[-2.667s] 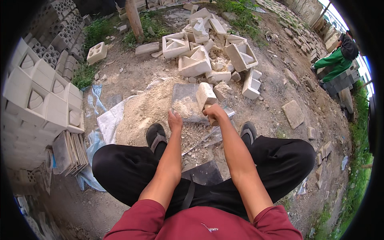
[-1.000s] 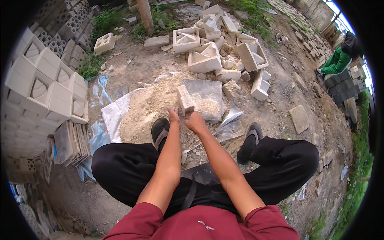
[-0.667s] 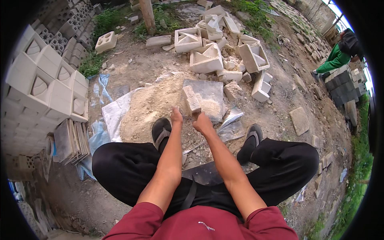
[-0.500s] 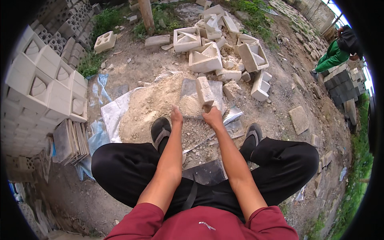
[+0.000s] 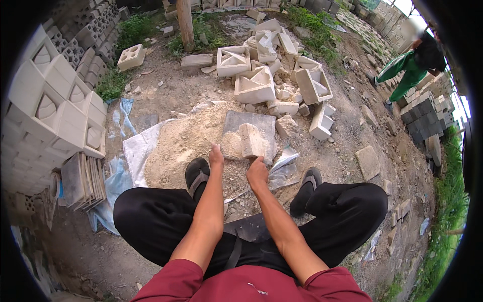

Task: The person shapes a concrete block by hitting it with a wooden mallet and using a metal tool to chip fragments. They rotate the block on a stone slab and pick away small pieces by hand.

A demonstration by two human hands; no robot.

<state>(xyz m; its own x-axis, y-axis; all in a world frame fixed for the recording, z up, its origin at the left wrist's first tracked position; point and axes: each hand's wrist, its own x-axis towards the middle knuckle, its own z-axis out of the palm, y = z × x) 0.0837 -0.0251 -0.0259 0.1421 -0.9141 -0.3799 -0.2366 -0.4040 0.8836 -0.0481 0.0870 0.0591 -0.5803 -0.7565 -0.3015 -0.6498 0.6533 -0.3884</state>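
Observation:
In my right hand (image 5: 257,172) is the short handle of a pale, dusty block-headed mallet (image 5: 251,140). The fingers are closed round the handle, and the head lies low over a dark flat slab (image 5: 247,117). Pale crushed rubble (image 5: 232,143) covers the slab's left part. My left hand (image 5: 216,156) is just left of the slab, thumb side up, with its fingers stretched forward and nothing visible in them. Beside it spreads a heap of pale crumbled material (image 5: 183,132) on a white sheet (image 5: 139,149).
Broken pale decorative blocks (image 5: 254,85) are piled beyond the slab. Stacked blocks (image 5: 60,100) and thin boards (image 5: 83,181) stand at the left. A wooden post (image 5: 184,25) rises at the back. A person in green trousers (image 5: 405,75) is at the far right, near grey blocks (image 5: 422,113).
The mallet head has come down onto or close above the slab, and my right hand has moved nearer to me. My left hand has shifted slightly nearer too. The distant person has changed stance.

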